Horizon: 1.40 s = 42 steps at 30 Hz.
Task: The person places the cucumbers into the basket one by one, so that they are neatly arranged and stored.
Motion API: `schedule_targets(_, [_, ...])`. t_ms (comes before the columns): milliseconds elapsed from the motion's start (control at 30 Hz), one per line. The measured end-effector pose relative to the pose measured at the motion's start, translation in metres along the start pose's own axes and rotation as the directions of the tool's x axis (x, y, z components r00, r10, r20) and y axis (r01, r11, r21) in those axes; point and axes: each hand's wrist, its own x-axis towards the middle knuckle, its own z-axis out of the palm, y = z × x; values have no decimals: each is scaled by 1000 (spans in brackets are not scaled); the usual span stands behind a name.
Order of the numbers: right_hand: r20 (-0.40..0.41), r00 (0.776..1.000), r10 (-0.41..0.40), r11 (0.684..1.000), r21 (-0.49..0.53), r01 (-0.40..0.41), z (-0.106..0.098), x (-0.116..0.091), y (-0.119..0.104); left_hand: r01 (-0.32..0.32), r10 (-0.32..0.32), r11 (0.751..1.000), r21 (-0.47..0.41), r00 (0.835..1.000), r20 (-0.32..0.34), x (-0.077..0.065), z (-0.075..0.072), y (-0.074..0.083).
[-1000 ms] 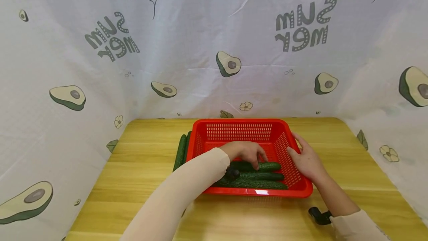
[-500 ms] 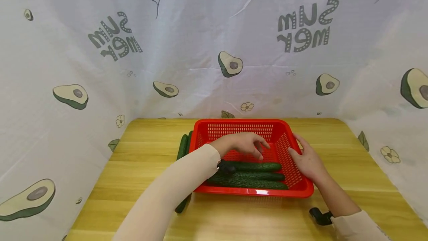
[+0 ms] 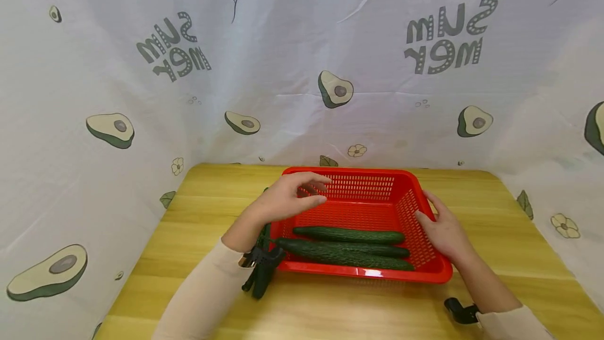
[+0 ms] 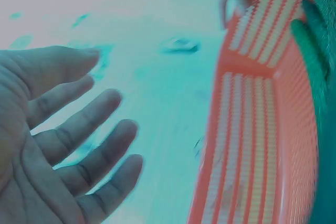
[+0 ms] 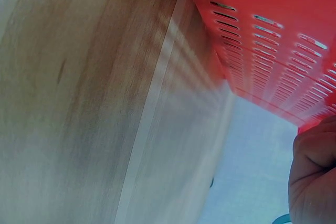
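Observation:
My left hand [image 3: 288, 198] hovers over the left end of a red slotted plastic basket [image 3: 349, 170], its fingers spread and holding nothing. The left wrist view shows the same hand [image 4: 68, 135] with its palm bare and the basket's wall [image 4: 247, 145] off to one side. Three long green cucumbers [image 3: 349, 234] lie side by side along the basket's near wall. On the basket's right rim, my right hand [image 3: 443, 230] grips with the thumb inside and the fingers outside. In the right wrist view, part of that hand [image 5: 317, 171] shows against the basket's outer wall [image 5: 262, 40].
More cucumbers [image 3: 261, 282] lie on the wooden table [image 3: 321, 308] just left of the basket, partly hidden by my left forearm. A white cloth [image 3: 283, 56] printed with avocados hangs behind and at both sides. Black cameras [image 3: 462, 312] sit at the wrists.
My left hand has lifted off the rearmost cucumber in the basket and moved left and up, its fingers spreading. My right hand keeps its grip on the rim.

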Motion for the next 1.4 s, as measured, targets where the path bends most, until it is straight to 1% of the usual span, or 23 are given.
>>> schedule_targets(33, [2,1000,3,1000,3,-3,-1,0,0,-4,3,1000,-22,999,-54,-10,-5,-5])
schedule_targets(100, [6,1000,9,1000,3,-9,-1,0,1,-5,-6,998,-67,987,-160,-31,-13,-19])
schedule_targets(167, [8,1000,13,1000,6,-13,-2,0,1,15,-40,995,-99,967,-254,-49,-19,-34])
schedule_targets(233, [8,1000,13,1000,13,-13,-3,0,1,50,-87,991,-123,944,-318,-64,-22,-48])
schedule_targets(300, [6,1000,9,1000,13,-9,-3,1,2,98,-145,984,-149,925,-351,-75,-22,-62])
schedule_targets(367, [3,1000,5,1000,15,-5,-4,1,2,144,-192,977,-156,910,-366,-82,-20,-75])
schedule_targets(500, [-6,1000,16,1000,3,-16,-3,0,2,256,-290,957,-139,878,-380,-88,-11,-100])
schedule_targets(567, [-10,1000,23,1000,1,-23,-2,-1,1,316,-338,941,-120,863,-375,-90,-8,-110])
schedule_targets(667, [-12,999,29,1000,0,-29,0,-1,2,418,-431,902,-113,845,-316,-93,-5,-118])
schedule_targets(700, [-11,1000,29,1000,2,-29,0,-1,2,449,-460,887,-107,842,-282,-94,-4,-119])
schedule_targets(767, [-10,1000,26,1000,3,-26,1,0,2,505,-514,858,-95,838,-182,-98,-3,-120])
schedule_targets(833, [-5,1000,25,1000,11,-25,1,1,2,542,-548,836,-88,832,-86,-102,0,-121])
schedule_targets(900, [1,1000,23,999,23,-23,0,2,2,553,-556,828,-97,831,-10,-105,1,-121])
schedule_targets(933, [2,1000,22,999,26,-22,0,2,1,553,-554,827,-102,832,12,-106,2,-122])
schedule_targets(1067, [0,1000,23,999,26,-23,-1,2,0,549,-551,823,-147,834,33,-109,1,-122])
schedule_targets(1167, [-7,1000,27,1000,7,-27,-1,1,-1,558,-561,819,-137,828,19,-110,-2,-120])
schedule_targets(1267, [-13,999,37,999,2,-37,-1,0,-2,572,-577,813,-104,817,-18,-111,-4,-118])
schedule_targets(1400, [-11,999,46,999,6,-46,0,-1,-4,592,-591,806,-11,803,-75,-111,-3,-119])
